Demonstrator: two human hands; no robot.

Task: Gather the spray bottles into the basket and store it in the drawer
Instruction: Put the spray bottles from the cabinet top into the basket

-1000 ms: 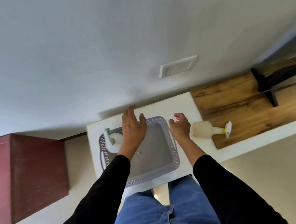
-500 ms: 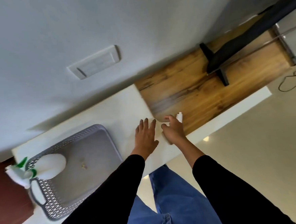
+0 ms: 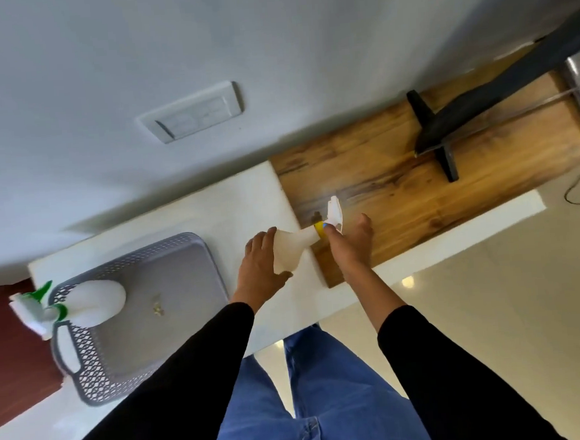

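A white spray bottle with a yellow collar is held over the seam between the white counter and the wooden top. My left hand wraps its round body and my right hand grips its neck below the white nozzle. To the left, a grey perforated basket sits on the white counter. Another white spray bottle with a green trigger lies in the basket's left end, its nozzle sticking out past the rim.
The wooden top stretches to the right and carries a black stand foot. A wall switch plate is behind the counter. A dark red cabinet stands at the left. My legs in jeans are below, over pale floor.
Both hands have closed on the yellow-collared bottle, which now sits between them clear of the surface. The view shifted a little; the basket and green-trigger bottle have not moved.
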